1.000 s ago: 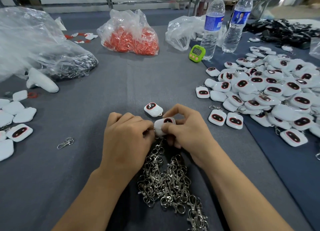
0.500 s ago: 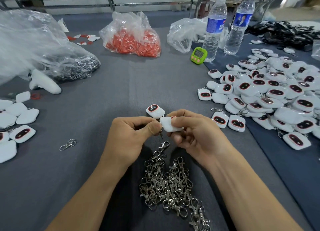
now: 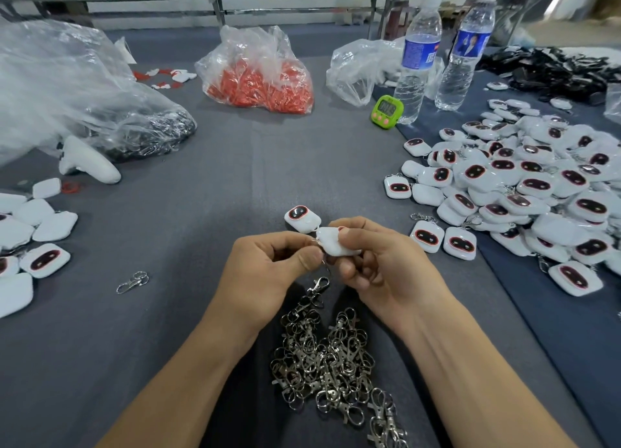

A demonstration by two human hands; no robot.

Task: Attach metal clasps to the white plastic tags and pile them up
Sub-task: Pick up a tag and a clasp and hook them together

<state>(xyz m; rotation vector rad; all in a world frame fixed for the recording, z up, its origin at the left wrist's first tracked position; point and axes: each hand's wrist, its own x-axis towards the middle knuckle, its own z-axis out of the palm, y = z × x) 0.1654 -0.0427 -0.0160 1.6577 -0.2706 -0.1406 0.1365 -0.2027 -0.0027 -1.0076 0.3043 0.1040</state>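
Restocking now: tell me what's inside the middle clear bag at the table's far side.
The clear bag holds a heap of small red pieces, visible through the plastic. Their exact shape is unclear, and anything beneath the heap is covered.

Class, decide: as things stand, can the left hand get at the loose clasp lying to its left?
Probably not yet: only bare cloth lies before the loose clasp, but the left hand is busy, its fingers pinching the hanging clasp at the white tag.
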